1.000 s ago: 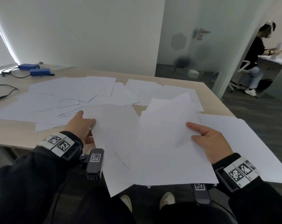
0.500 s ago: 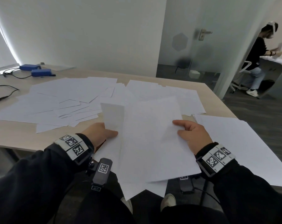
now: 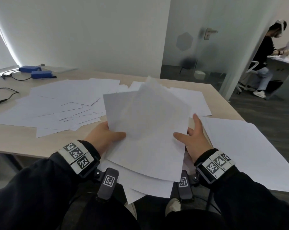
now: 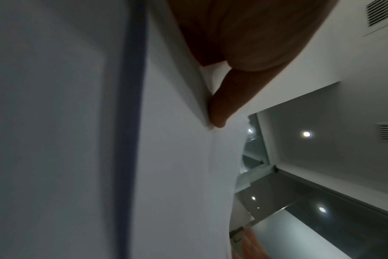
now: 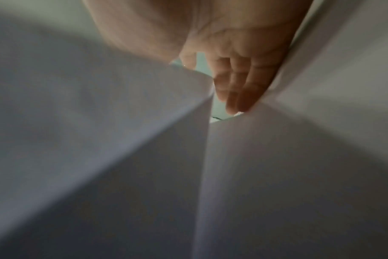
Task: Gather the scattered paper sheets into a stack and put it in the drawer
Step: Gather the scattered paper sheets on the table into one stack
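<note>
- A pale wooden surface (image 3: pixel 14 140) stands by a white wall and a frosted glass door (image 3: pixel 198 47).
- Scattered paper sheets (image 3: pixel 60 103) overlap across the surface; two blue boxes (image 3: pixel 41 74) with cables lie at the far left.
- The left hand (image 3: pixel 104 138) has its grip on a loose, uneven stack (image 3: pixel 148 138), thumb on top.
- The right hand (image 3: pixel 195 141) steadies the stack's right edge, fingers straight, grip wide.
- The stack is tilted up above the near edge.
</note>
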Demonstrator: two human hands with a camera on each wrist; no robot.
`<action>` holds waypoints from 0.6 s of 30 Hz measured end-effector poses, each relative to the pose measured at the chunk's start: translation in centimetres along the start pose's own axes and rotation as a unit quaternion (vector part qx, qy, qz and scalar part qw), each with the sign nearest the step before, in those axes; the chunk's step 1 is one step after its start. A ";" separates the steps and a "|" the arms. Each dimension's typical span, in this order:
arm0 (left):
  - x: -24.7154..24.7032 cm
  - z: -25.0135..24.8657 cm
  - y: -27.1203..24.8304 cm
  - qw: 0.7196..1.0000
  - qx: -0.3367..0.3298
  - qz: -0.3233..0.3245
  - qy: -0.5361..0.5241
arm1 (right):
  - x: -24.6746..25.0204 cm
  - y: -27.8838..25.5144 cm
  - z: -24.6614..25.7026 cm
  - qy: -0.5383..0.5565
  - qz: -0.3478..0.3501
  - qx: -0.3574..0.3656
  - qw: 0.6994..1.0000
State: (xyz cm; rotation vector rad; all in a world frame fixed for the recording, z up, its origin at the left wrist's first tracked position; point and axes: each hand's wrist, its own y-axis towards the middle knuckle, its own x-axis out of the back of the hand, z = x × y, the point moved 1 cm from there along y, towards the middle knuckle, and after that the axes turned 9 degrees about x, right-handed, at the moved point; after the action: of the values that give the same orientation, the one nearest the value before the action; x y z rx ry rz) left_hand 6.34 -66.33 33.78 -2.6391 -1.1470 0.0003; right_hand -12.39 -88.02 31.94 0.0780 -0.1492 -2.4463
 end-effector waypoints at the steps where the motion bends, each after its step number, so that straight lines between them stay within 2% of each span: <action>1: 0.0 -0.5 -0.2 1.000 -0.020 0.005 -0.010 | 0.1 0.1 0.2 0.015 -0.008 -0.006 1.000; 3: 0.1 -1.7 -0.5 0.998 -0.050 0.013 -0.020 | 0.3 0.6 0.8 0.008 -0.007 0.011 1.000; 6: 0.4 -3.8 -0.5 0.995 -0.097 0.007 -0.020 | 0.0 1.2 3.2 -0.070 0.006 0.070 0.995; 10: 0.0 -7.2 -0.8 0.989 -0.149 0.014 -0.004 | -0.7 1.8 7.6 -0.065 -0.011 0.165 0.984; 14: -1.0 -10.5 -1.5 0.979 -0.204 -0.001 -0.027 | -1.5 2.2 11.3 -0.015 -0.038 0.249 0.968; 18: -1.9 -11.4 -1.9 0.967 -0.238 0.002 -0.087 | -1.7 1.6 12.2 0.060 -0.050 0.269 0.960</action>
State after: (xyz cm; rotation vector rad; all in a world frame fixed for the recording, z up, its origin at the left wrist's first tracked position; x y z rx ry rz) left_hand 4.84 -69.20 45.03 -3.1135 -1.3383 -0.0515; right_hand -11.21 -87.09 44.32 0.4813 -0.7680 -2.4238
